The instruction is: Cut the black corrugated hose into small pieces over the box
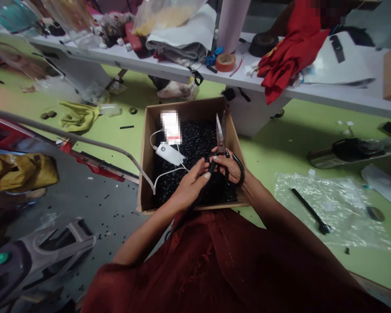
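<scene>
While the right hand (230,167) is gripping one pair of black-handled shears (220,139) through its loops, blades pointing up and away over one cardboard box (146,174) of black pieces (195,141), the left hand (190,184) is pinching one thin black strip (197,200) between its clenched fingers (206,175).

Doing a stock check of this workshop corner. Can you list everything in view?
Cardboard box: one, brown, centre.
Black pieces: many, black, filling the box.
White cabled unit: one, white, on the black pieces.
Scissors: one pair, silver and black, in the right hand.
Black strip: one, black, held by the left hand.
Tape roll: one, orange, on the white bench.
Red cloth: one, red, on the bench.
Yellow cloth: one, yellow, left of the box.
Brush: one, black, on clear plastic.
Hands: two; left hand, right hand, over the box.
</scene>
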Demonstrator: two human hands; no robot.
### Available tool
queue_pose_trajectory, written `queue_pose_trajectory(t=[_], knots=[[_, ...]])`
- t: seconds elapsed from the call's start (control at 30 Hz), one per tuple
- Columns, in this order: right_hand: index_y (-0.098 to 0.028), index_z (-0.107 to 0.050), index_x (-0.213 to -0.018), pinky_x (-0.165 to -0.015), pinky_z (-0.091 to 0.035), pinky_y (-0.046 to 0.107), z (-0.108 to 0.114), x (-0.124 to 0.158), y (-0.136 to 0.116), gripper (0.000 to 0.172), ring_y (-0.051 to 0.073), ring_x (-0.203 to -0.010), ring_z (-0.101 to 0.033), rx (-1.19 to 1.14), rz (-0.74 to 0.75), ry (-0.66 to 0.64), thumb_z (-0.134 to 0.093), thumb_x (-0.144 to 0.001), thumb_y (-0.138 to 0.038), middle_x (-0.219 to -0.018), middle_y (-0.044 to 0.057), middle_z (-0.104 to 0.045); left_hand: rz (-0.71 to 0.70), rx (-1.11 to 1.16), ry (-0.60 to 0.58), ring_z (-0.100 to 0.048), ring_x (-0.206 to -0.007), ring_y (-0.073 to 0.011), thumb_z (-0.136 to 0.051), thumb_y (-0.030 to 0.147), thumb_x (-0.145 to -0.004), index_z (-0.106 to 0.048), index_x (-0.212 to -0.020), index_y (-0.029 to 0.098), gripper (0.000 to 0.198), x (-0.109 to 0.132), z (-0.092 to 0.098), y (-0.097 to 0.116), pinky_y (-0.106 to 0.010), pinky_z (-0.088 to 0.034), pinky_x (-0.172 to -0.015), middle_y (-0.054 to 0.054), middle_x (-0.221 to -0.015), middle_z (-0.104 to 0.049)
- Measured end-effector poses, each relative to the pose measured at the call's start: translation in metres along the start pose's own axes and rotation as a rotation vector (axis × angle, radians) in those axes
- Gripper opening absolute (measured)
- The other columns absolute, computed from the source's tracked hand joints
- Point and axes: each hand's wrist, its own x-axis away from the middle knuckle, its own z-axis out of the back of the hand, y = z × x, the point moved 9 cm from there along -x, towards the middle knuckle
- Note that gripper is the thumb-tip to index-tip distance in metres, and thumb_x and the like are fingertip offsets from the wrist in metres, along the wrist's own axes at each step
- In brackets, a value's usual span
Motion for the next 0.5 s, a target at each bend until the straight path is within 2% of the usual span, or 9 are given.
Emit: queue_pose_trajectory(t=[0.1, 0.2, 0.27, 0.33, 0.4, 0.5], knots=[[-0.025, -0.051, -0.1, -0.053, -0.047, 0.025, -0.009, -0.002, -0.015, 0.039, 0.011, -0.06, -0.056, 0.082, 0.04, -0.02, -0.073, -0.069, -0.036, -0.075, -0.005, -0.056, 0.123, 0.198, -0.02, -0.06, -0.089, -0.0136, -0.06, 0.026, -0.083, -0.051, -0.131, 0.021, 0.049, -0.005, -0.006, -0.013, -0.028, -0.051, -0.074, -0.009, -0.132, -0.053], [-0.025, -0.051, -0.104, -0.052, -0.046, 0.025, -0.013, -0.006, -0.034, 0.039, 0.011, -0.057, -0.054, 0.272, 0.142, -0.029, -0.07, -0.073, -0.039, -0.077, -0.004, -0.057, 0.131, 0.366, -0.053, -0.055, -0.069, -0.0083, -0.066, 0.029, -0.079, -0.057, -0.124, 0.016, 0.047, -0.013, -0.011, -0.008, -0.021, -0.045, -0.057, -0.008, -0.106, -0.062], [-0.024, -0.053, -0.104, -0.055, -0.046, 0.026, -0.015, -0.008, -0.045, 0.037, 0.011, -0.058, -0.054, 0.43, 0.234, -0.022, -0.068, -0.075, -0.041, -0.077, -0.004, -0.056, 0.134, 0.414, -0.108, -0.049, -0.06, -0.006, -0.069, 0.03, -0.075, -0.061, -0.115, 0.012, 0.044, -0.017, -0.014, -0.005, -0.018, -0.038, -0.05, -0.004, -0.087, -0.061], [-0.023, -0.055, -0.104, -0.059, -0.047, 0.027, -0.014, -0.008, -0.048, 0.034, 0.013, -0.061, -0.055, 0.542, 0.292, -0.012, -0.063, -0.079, -0.045, -0.074, -0.003, -0.057, 0.148, 0.41, -0.138, -0.044, -0.056, -0.0043, -0.069, 0.03, -0.075, -0.063, -0.111, 0.01, 0.042, -0.019, -0.014, -0.006, -0.017, -0.031, -0.045, -0.002, -0.078, -0.056], [-0.022, -0.056, -0.107, -0.062, -0.047, 0.029, -0.011, -0.008, -0.043, 0.037, 0.014, -0.064, -0.057, 0.575, 0.278, -0.008, -0.054, -0.085, -0.051, -0.072, -0.002, -0.058, 0.126, 0.341, -0.134, -0.042, -0.054, -0.0036, -0.065, 0.03, -0.078, -0.063, -0.113, 0.01, 0.041, -0.021, -0.011, -0.005, -0.017, -0.029, -0.044, 0.0, -0.076, -0.053], [-0.021, -0.055, -0.106, -0.064, -0.049, 0.03, 0.0, -0.01, -0.028, 0.043, 0.016, -0.067, -0.06, 0.566, 0.222, 0.013, -0.043, -0.088, -0.059, -0.075, 0.0, -0.061, -0.04, 0.121, -0.101, -0.042, -0.056, -0.0044, -0.056, 0.03, -0.085, -0.056, -0.127, 0.015, 0.045, -0.025, -0.007, 0.01, -0.017, -0.033, -0.047, 0.0, -0.08, -0.055]])
